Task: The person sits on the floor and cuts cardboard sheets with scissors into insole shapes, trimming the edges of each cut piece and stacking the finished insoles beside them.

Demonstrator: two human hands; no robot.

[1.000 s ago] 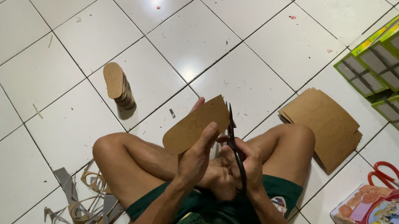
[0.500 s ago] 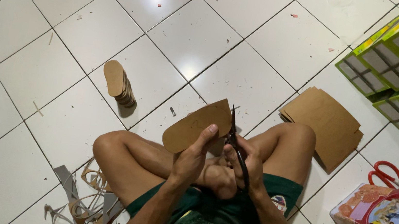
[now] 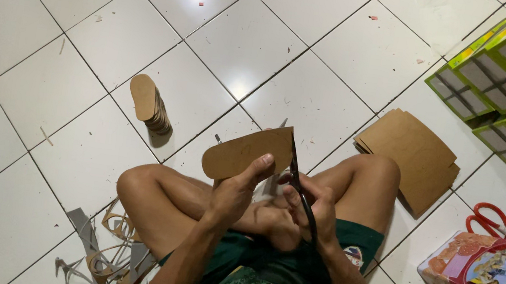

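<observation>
Cardboard sole (image 3: pixel 245 153) sits at frame centre, pinched by the left hand (image 3: pixel 236 192); the right hand (image 3: pixel 313 210) grips black scissors (image 3: pixel 300 181) biting its right edge. Cutting cleanly calls for turning the sole, not the blades. Finished soles (image 3: pixel 151 105) stack upper left, cardboard sheets (image 3: pixel 412 158) right, offcuts (image 3: pixel 104 259) lower left; knees crowd the work.

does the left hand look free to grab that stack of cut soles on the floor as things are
Probably not right away. The left hand is gripping the brown sole-shaped piece that the right hand is cutting with black scissors. The stack of soles sits beyond the left knee, with bare floor between.
</observation>
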